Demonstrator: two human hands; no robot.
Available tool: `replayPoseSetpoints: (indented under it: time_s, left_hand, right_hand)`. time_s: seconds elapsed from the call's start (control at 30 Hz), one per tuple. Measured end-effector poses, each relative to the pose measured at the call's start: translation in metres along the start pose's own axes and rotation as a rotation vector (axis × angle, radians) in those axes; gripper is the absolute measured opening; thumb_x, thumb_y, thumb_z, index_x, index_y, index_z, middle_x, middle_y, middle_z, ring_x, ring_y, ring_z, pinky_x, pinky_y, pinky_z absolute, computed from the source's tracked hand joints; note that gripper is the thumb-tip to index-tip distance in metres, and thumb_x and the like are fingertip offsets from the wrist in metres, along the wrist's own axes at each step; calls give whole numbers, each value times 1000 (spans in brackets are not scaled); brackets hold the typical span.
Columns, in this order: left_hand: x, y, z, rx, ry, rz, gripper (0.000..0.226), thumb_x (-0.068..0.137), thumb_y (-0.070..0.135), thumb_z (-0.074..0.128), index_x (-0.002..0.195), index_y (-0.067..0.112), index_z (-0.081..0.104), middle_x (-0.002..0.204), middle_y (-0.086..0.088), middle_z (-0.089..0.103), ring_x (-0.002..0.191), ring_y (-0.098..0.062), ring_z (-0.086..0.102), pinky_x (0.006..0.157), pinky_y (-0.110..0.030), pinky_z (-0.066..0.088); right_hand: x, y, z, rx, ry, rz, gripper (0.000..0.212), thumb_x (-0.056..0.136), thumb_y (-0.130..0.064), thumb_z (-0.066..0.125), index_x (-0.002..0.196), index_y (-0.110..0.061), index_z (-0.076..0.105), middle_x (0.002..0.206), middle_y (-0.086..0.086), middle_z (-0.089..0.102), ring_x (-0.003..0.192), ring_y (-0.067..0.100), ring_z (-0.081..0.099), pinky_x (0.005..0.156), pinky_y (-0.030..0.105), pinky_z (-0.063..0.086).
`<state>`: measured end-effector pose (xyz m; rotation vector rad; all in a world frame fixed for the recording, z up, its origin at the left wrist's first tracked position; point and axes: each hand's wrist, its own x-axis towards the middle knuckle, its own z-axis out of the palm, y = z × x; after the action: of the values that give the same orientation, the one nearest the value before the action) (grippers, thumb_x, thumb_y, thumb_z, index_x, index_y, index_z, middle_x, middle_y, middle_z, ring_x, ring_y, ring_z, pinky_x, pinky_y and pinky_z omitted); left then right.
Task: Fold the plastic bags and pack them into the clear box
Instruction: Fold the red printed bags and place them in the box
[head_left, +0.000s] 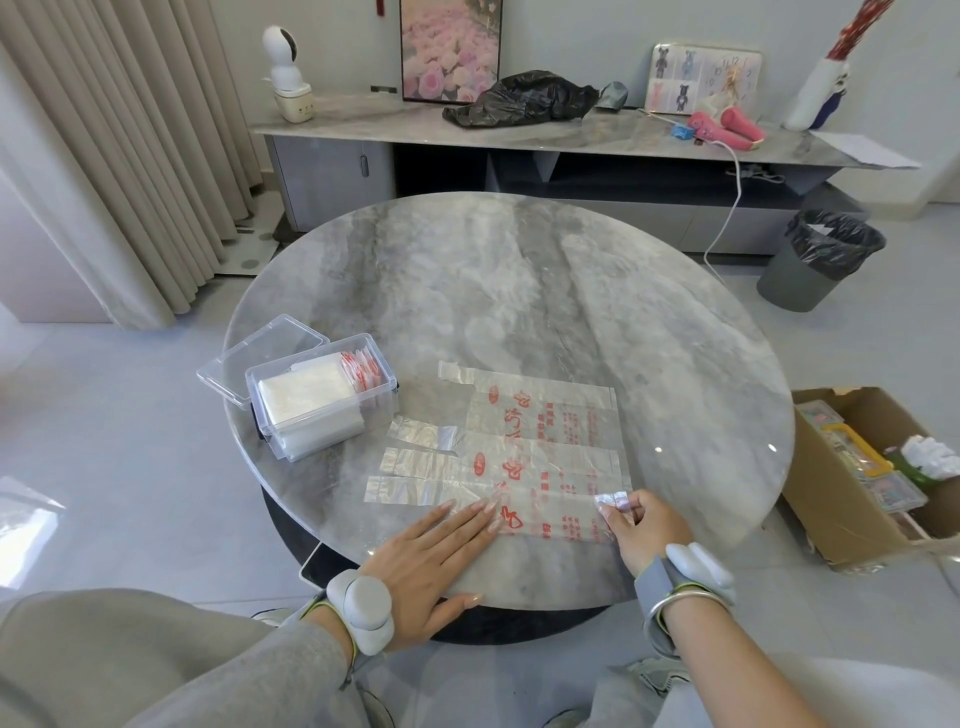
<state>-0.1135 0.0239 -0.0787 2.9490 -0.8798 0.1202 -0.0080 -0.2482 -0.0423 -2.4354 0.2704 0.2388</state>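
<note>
At the 6 o'clock edge of the round grey marble table (519, 270), the left hand (436, 556) lies flat with straight fingers, pressing down the near thin clear plastic bag with red print (550, 501). The right hand (641, 525) pinches the bag's right-end corner. The film looks featherlight, limp and slippery, best gripped at the edges. A second matching bag (545, 410) lies just beyond. At 8 o'clock stands the clear plastic box (322, 405), part-filled.

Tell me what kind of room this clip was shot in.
Likely a home living room: a low console at the back holds a framed picture, curtains hang at the left, and a round marble table stands in front.
</note>
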Motion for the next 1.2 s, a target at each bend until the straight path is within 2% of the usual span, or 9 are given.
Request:
replayPoseSetpoints:
  time_s: [0.47,0.53,0.63,0.7,0.77,0.87,0.93,1.07,1.2]
  left_hand:
    - [1,0,0,-31,-23,-16,70,103,53,25,156,12,7,164,-4,6,151,-18,2,118,-41,9]
    - [1,0,0,-42,-25,-20,69,103,53,24,156,13,6,164,-4,6,151,-17,2,118,-41,9]
    - [1,1,0,-46,-24,-27,69,103,53,23,156,13,7,164,-3,6,151,-17,3,118,-41,8]
    - [2,1,1,-43,-25,-30,69,103,53,23,156,13,7,164,-3,6,151,-17,3,119,-40,6]
    - [2,1,2,-46,-28,-28,69,103,53,25,156,13,9,163,-3,7,151,-17,4,119,-40,6]
    - [3,0,5,-48,-34,-36,69,102,54,26,156,12,15,163,-3,13,150,-16,6,117,-41,12]
    - [2,0,5,-59,-38,-38,68,103,54,25,156,13,14,163,-3,12,150,-16,5,117,-41,12]
    - [2,-3,1,-72,-34,-16,66,104,50,24,156,14,7,164,-2,6,150,-15,1,118,-41,8]
    - [1,-2,1,-56,-23,-10,65,105,47,26,156,14,7,164,-1,6,150,-15,2,118,-45,9]
  right_hand:
    - [3,0,3,-44,-5,33,22,87,-39,65,94,-21,55,97,1,66,84,24,61,70,29,46]
    - [-3,-7,0,-34,93,41,25,85,-35,68,99,-20,54,100,3,64,89,26,59,75,34,48]
    - [-21,-27,-2,-111,347,-204,19,86,-25,63,102,-16,59,96,2,60,93,27,56,78,39,47]
    - [-37,-47,3,-83,226,-401,10,91,-27,56,93,-18,60,81,-8,55,86,21,55,74,36,47]
    - [-51,-60,19,-179,-27,-512,20,96,-36,47,86,-22,56,77,-12,49,82,14,50,69,30,42]
    - [-55,-63,43,-354,-168,-625,29,100,-39,35,80,-22,47,79,-11,48,87,14,47,68,28,35]
    - [-50,-57,47,-398,-201,-590,28,101,-38,34,79,-22,43,81,-10,47,89,15,48,69,29,36]
    - [-36,-39,29,-390,-176,-460,28,100,-35,36,79,-21,48,81,-7,53,83,16,48,67,29,40]
    - [-27,-17,13,-406,-109,-296,35,99,-34,38,66,-22,41,79,0,56,77,19,49,64,31,41]
